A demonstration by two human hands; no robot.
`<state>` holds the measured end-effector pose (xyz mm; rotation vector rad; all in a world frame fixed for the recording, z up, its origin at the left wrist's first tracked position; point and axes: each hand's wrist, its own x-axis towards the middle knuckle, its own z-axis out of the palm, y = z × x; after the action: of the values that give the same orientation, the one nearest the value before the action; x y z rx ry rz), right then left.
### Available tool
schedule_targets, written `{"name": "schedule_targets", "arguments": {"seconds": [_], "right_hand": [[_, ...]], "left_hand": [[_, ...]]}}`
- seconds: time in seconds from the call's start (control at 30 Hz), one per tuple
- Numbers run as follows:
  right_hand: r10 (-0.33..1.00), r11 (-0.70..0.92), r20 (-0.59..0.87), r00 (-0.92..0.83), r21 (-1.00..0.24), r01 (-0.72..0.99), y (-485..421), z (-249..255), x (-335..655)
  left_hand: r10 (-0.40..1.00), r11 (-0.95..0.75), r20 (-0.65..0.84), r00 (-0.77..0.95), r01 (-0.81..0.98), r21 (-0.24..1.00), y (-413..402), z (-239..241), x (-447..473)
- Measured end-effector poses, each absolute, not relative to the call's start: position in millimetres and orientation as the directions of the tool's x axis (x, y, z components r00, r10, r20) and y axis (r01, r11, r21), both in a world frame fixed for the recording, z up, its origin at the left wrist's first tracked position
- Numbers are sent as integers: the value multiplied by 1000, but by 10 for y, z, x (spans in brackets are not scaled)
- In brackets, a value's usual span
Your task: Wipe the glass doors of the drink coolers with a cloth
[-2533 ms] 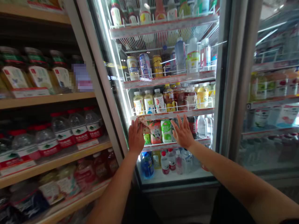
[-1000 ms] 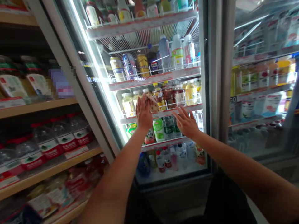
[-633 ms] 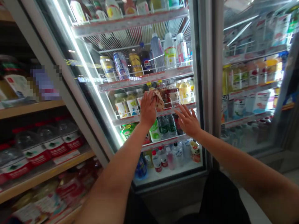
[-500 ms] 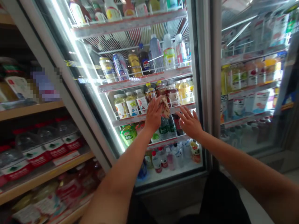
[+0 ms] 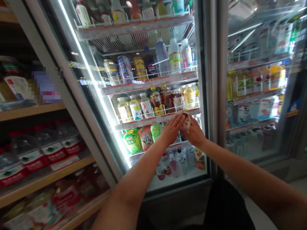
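Observation:
Both my hands meet in front of the glass door (image 5: pixel 153 183) of a lit drinks fridge. A small pale cloth with darker spots (image 5: pixel 186 123) is bunched between them. My left hand (image 5: pixel 170 130) presses its fingertips on the cloth's left side, fingers stretched and close together. From the right, my right hand (image 5: pixel 195 135) has the cloth against its fingers, which are partly covered by it. Behind the glass, around hand height, are green and pink drink bottles (image 5: pixel 145 137) and a shelf rail (image 5: pixel 141 123). Whether the cloth touches the glass I cannot tell.
On the left, wooden shelves (image 5: pixel 35 198) hold packs of bottles with red-and-white labels (image 5: pixel 57 148). A metal door frame (image 5: pixel 213 83) separates this door from a second fridge with drinks (image 5: pixel 254 80) on the right. My dark-clothed knee (image 5: pixel 227 207) is below.
My left hand has moved right and slightly down with the cloth. My right hand has shifted slightly downward and now meets the left at the cloth.

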<state>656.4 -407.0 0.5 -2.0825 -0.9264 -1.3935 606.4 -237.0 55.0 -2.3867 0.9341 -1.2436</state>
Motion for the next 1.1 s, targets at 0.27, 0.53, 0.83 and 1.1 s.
{"name": "schedule_targets", "arguments": {"seconds": [0.27, 0.53, 0.83, 1.1], "right_hand": [[149, -719, 917, 369, -156, 677, -3753, 89, 6345], [372, -634, 906, 200, 91, 768, -3376, 192, 6154], [654, -429, 755, -35, 409, 805, -3112, -238, 6132], [704, -420, 710, -6, 423, 803, -3016, -434, 6107]], "left_hand": [[-616, -786, 632, 471, -305, -538, -2034, 452, 5813], [-436, -898, 788, 434, -148, -415, -1097, 584, 5413], [-145, -988, 929, 340, 4, -155, -232, 211, 5190], [-128, -991, 935, 330, -2, -135, -159, -22, 5211]]}}
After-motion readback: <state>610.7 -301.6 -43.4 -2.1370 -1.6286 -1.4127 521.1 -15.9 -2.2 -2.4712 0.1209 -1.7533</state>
